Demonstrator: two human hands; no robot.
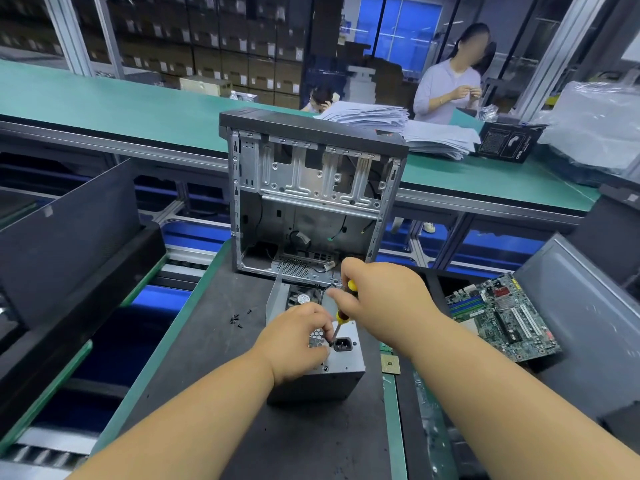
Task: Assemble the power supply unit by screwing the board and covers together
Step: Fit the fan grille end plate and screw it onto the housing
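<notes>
**A:** Where was the power supply unit (320,355) at that point?

**B:** It stood on the dark mat, just in front of the open computer case (311,199), socket face turned up. I'll take the unit as my landmark. The right hand (377,299) was wrapped around the yellow-and-black handle of the screwdriver (341,315), fingers curled fully on it, with the tip down on the face just left of the power socket (343,344). The left hand (298,341) rested on the same face, its fingers bunched around the shaft near the tip. Whether it pinched a screw there, I couldn't tell; the fingers hid it.

**A:** How would you do that step well?

**B:** In my judgement, keep the driver in line with the screw, press down before turning, and let the left fingers only steady the tip until the thread bites. The unit stood on its end, so a sideways push could tip it.

**A:** And the counts?

**B:** One unit, one screwdriver, one case behind it. Loose black screws (239,319) lay on the mat to the unit's left: about five, though they were small and I wouldn't swear to it. One motherboard (502,317) lay to its right, and one processor chip (390,364) just beside its right side. Two people stood far behind, past the case.
</notes>
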